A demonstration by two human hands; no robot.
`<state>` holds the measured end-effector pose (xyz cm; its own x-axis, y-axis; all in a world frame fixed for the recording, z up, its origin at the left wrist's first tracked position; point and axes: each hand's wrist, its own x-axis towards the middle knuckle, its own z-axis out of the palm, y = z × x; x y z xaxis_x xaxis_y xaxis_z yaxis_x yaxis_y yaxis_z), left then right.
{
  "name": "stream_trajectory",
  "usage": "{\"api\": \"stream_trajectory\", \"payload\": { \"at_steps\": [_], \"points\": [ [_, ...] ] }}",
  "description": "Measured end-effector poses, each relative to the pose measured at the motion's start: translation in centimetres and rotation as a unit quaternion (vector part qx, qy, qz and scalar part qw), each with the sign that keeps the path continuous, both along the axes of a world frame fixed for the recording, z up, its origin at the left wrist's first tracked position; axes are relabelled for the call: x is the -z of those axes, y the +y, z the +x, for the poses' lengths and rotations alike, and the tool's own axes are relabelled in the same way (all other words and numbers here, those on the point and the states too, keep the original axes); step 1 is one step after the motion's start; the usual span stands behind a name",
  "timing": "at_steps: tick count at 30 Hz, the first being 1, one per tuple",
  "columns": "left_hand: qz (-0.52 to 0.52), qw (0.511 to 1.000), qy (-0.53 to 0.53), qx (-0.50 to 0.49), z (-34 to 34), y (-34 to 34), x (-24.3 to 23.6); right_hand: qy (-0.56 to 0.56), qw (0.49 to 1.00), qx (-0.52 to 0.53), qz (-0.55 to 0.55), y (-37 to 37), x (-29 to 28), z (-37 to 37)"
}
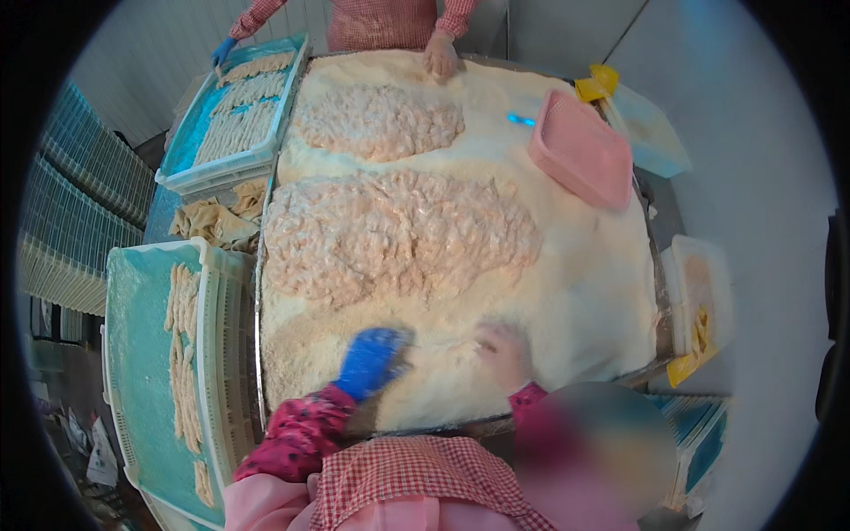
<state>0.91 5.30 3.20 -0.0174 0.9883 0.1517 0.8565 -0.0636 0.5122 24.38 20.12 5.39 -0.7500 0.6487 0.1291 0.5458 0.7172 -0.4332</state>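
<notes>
My left hand [370, 363], in a blue glove, is low over the near edge of a table spread with pale crumb coating [584, 327]. To its right, my right hand [503, 356], in a pale glove, reaches into the same coating. Motion smears the fingers of both, so any grip is unclear. A coated, strip-like shape [447, 352] shows faintly between them. Just beyond the hands lies a wide heap of raw, wet-looking meat pieces [398, 234]. Farther back sits a smaller meat heap [381, 121].
On the left, a teal-lined white tray [142, 354] holds rows of coated strips [183, 354]. Another filled tray [217, 177] stands beyond crumpled cloths [217, 223]. A pink basket [580, 149] rests at the far right. Across the table, a co-worker's pale-gloved hand [440, 57] touches the coating.
</notes>
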Motion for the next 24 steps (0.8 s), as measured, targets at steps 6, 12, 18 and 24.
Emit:
{"api": "stream_trajectory", "payload": {
  "at_steps": [6, 12, 18, 24],
  "points": [
    [0.021, 0.977, -0.185, -0.100, 7.4, 5.7, 4.0, 0.133, 0.989, 0.065, 0.022, 0.3, -0.7, -3.5],
    [0.081, 0.658, -0.724, -0.192, 8.2, 3.0, 6.7, 0.091, 0.995, -0.042, 0.026, -5.2, -0.3, -9.2],
    [0.003, 0.436, -0.866, -0.244, 3.3, 0.1, 1.5, 0.263, 0.955, -0.010, -0.137, 0.5, -3.5, -14.0],
    [0.080, 0.412, -0.858, -0.295, 0.8, -2.2, -5.7, 0.089, 0.984, -0.052, 0.143, 8.2, -3.9, -23.5]
  ]
}}
